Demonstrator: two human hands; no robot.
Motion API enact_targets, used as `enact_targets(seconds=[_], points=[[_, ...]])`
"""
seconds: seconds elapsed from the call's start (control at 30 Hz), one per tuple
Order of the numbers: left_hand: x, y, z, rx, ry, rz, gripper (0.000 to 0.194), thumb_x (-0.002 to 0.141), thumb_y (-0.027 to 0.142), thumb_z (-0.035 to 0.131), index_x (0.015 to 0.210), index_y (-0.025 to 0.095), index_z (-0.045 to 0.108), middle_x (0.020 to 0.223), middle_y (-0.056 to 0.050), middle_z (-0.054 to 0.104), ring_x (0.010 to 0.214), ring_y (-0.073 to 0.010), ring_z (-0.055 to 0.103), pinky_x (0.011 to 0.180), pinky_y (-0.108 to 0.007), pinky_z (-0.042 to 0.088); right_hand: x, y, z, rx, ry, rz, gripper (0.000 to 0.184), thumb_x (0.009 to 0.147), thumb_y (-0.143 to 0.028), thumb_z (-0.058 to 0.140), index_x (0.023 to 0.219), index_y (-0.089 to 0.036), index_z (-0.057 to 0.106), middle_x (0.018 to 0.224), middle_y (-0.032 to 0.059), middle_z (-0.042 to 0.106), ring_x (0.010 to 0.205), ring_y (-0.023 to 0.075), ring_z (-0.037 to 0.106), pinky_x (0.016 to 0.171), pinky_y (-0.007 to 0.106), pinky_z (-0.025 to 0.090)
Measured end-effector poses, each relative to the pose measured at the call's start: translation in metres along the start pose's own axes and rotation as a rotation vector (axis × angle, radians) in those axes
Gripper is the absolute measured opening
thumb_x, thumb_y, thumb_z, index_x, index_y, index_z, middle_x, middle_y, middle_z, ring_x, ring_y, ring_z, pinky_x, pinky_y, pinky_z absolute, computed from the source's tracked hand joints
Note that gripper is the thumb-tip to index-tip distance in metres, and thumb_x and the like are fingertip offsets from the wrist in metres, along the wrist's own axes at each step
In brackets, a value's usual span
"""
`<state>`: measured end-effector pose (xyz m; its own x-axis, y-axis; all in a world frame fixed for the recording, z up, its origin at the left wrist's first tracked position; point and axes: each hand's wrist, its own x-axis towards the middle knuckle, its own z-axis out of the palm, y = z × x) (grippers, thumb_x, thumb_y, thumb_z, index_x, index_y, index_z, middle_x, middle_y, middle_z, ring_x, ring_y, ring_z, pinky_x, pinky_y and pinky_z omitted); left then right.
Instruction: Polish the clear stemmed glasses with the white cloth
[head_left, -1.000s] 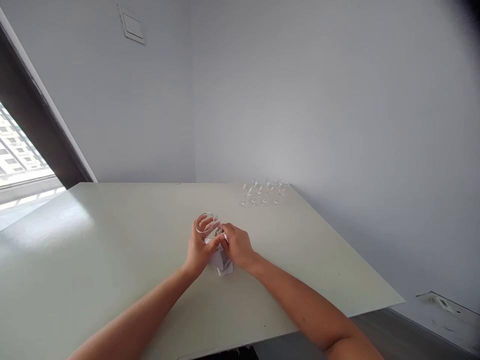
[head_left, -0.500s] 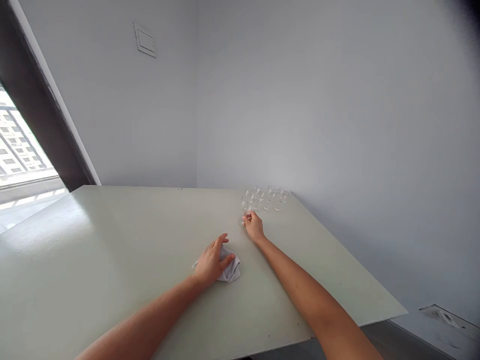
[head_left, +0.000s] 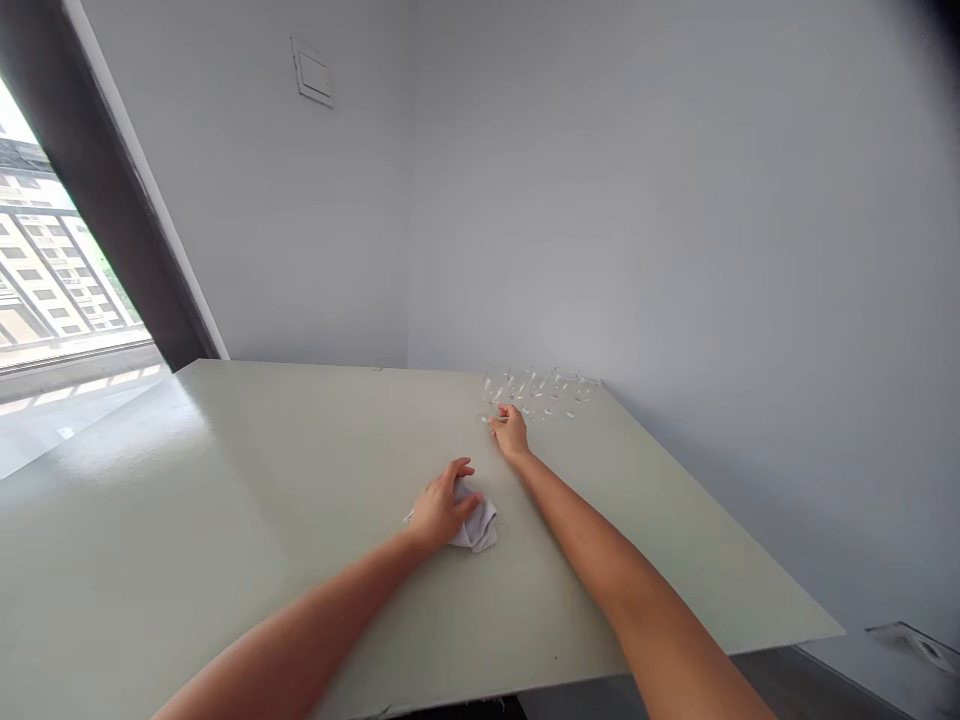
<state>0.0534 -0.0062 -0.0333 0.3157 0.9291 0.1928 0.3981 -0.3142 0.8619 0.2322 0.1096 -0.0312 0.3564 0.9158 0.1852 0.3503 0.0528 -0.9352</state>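
My right hand [head_left: 511, 432] reaches toward the far right of the table, its fingers pinched on a small clear glass [head_left: 484, 419]. Most of that glass is hidden by the fingers. Just beyond stand several small clear stemmed glasses [head_left: 551, 390], grouped close together; their outlines are faint against the pale surface. Nearer to me and to the left, my left hand [head_left: 441, 508] is curled over a crumpled light grey cloth [head_left: 480, 527] on the table. Its thumb and fingers press on the cloth, and part of it lies under the palm.
The pale, glossy table [head_left: 300, 480] has its right edge running toward the wall [head_left: 637, 200] behind the glasses. A switch plate [head_left: 314, 74] is on the left wall. A dark frame [head_left: 97, 190] borders a bright window at the left.
The view has shifted, so the scene sits farther right. My right hand has moved slightly farther away with the glass. My left hand stays on the cloth.
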Motion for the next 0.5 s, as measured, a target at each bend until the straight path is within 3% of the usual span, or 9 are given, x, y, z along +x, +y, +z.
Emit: enact_targets(seconds=[0.13, 0.2, 0.3, 0.37, 0.43, 0.5], points=[[0.007, -0.004, 0.001, -0.283, 0.164, -0.084, 0.035, 0.078, 0.035, 0.050, 0.110, 0.024, 0.044, 0.109, -0.006, 0.056, 0.096, -0.0165, 0.055, 0.088, -0.034, 0.039, -0.051, -0.007, -0.025, 0.046, -0.020, 0.044, 0.023, 0.073, -0.037, 0.046, 0.084, -0.017, 0.049, 0.072, 0.0005, 0.051, 0.048, 0.0090, 0.042, 0.045, 0.023, 0.037], [0.009, -0.004, 0.000, -0.369, 0.259, -0.113, 0.032, 0.078, 0.035, 0.049, 0.106, 0.021, 0.046, 0.107, -0.008, 0.056, 0.096, -0.0162, 0.054, 0.085, -0.032, 0.041, -0.086, -0.016, -0.039, 0.057, -0.090, 0.012, 0.024, 0.075, -0.041, 0.045, 0.080, -0.018, 0.051, 0.067, -0.0003, 0.050, 0.050, 0.0105, 0.043, 0.046, 0.023, 0.037], [0.009, -0.001, -0.003, -0.382, 0.325, -0.132, 0.026, 0.078, 0.038, 0.049, 0.097, 0.021, 0.050, 0.103, -0.006, 0.057, 0.095, -0.0165, 0.054, 0.080, -0.030, 0.042, -0.135, -0.032, -0.053, -0.028, -0.315, -0.233, 0.028, 0.073, -0.041, 0.054, 0.093, -0.021, 0.055, 0.087, 0.0033, 0.054, 0.075, 0.0154, 0.051, 0.063, 0.027, 0.043], [0.008, 0.001, -0.006, -0.336, 0.306, -0.141, 0.027, 0.079, 0.042, 0.045, 0.094, 0.021, 0.053, 0.097, -0.005, 0.058, 0.082, -0.0152, 0.056, 0.073, -0.029, 0.043, -0.156, -0.038, -0.054, -0.170, -0.458, -0.405, 0.045, 0.066, -0.038, 0.064, 0.108, -0.025, 0.052, 0.109, 0.0056, 0.049, 0.097, 0.0201, 0.047, 0.078, 0.032, 0.043], [0.007, 0.002, -0.008, -0.286, 0.275, -0.133, 0.031, 0.080, 0.046, 0.041, 0.092, 0.020, 0.054, 0.095, -0.005, 0.059, 0.071, -0.0135, 0.055, 0.067, -0.028, 0.043, -0.166, -0.038, -0.048, -0.302, -0.509, -0.465, 0.059, 0.060, -0.032, 0.071, 0.115, -0.028, 0.050, 0.119, 0.0064, 0.043, 0.107, 0.0232, 0.042, 0.085, 0.037, 0.040], [0.007, 0.002, -0.010, -0.266, 0.255, -0.103, 0.033, 0.080, 0.048, 0.040, 0.085, 0.019, 0.055, 0.100, -0.005, 0.058, 0.072, -0.0135, 0.054, 0.068, -0.028, 0.043, -0.166, -0.032, -0.039, -0.351, -0.488, -0.462, 0.050, 0.063, -0.023, 0.067, 0.111, -0.027, 0.054, 0.116, 0.0067, 0.045, 0.105, 0.0227, 0.044, 0.086, 0.037, 0.039]])
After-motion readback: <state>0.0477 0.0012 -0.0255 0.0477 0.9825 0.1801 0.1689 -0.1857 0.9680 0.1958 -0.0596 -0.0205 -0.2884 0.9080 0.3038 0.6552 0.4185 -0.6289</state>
